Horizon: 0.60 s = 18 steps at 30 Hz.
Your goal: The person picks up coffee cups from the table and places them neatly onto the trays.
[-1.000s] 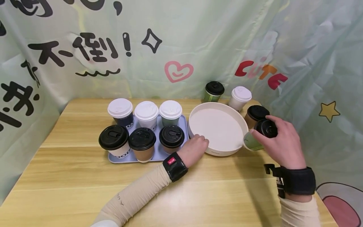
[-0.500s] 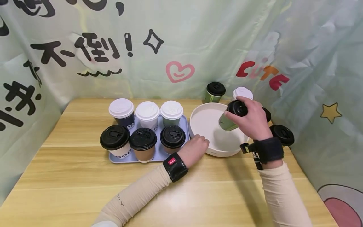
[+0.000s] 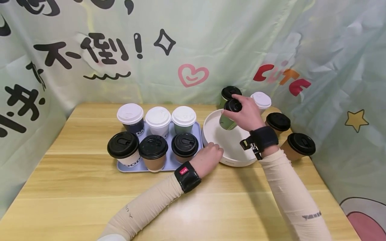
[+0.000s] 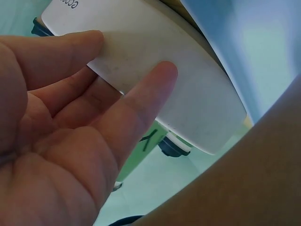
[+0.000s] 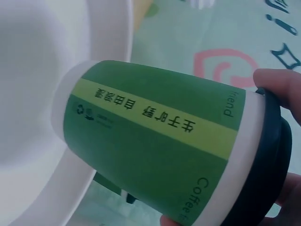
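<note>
My right hand (image 3: 248, 113) holds a green paper coffee cup (image 3: 227, 123) by its black lid, over the back part of a round white tray (image 3: 236, 163). In the right wrist view this cup (image 5: 150, 136) has a lighter green band with dark writing, and fingers grip the lid's edge. Whether its base touches the tray floor I cannot tell. My left hand (image 3: 208, 156) is at the tray's front left. In the left wrist view two fingertips of the left hand (image 4: 70, 141) touch the tray's outer wall (image 4: 202, 103).
Left of the round tray, a blue rectangular tray (image 3: 169, 164) carries several lidded cups. Behind the round tray stand another green cup (image 3: 223, 100) and a white-lidded cup (image 3: 261, 100). Two brown cups with black lids (image 3: 278, 121) (image 3: 301, 144) stand to the right.
My right hand has carried the green cup leftward and back, from the tray's right side to over its back part. The left hand stays at the tray's front left.
</note>
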{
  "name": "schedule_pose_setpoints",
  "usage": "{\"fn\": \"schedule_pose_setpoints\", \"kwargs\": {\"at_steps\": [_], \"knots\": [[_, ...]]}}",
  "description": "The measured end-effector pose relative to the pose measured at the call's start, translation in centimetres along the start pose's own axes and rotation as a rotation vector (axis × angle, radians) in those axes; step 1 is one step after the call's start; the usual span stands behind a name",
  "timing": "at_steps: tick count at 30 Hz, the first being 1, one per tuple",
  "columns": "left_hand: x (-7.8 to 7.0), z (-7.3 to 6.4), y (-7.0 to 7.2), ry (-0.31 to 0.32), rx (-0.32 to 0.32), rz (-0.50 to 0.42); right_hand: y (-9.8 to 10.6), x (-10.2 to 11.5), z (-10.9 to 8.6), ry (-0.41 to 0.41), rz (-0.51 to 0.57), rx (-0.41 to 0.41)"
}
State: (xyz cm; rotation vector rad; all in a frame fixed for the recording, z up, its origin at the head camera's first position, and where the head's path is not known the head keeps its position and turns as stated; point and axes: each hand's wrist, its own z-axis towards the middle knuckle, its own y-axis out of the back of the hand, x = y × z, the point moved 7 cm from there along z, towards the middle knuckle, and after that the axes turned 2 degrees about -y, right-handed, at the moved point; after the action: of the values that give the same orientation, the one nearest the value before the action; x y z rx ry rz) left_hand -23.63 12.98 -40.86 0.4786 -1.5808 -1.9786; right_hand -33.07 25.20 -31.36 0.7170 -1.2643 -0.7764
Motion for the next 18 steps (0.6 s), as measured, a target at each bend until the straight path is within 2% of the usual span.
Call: {"fn": "schedule_pose_setpoints", "kwargs": {"at_steps": [6, 18], "knots": [[0.1, 0.0, 0.1, 0.008, -0.01, 0.011, -1.1, -0.3, 1.6, -0.015, -0.019, 0.021], [0.0, 0.0, 0.0, -0.006, 0.003, 0.005, -2.8, -1.3, 3.1, -0.018, -0.056, 0.06]]}}
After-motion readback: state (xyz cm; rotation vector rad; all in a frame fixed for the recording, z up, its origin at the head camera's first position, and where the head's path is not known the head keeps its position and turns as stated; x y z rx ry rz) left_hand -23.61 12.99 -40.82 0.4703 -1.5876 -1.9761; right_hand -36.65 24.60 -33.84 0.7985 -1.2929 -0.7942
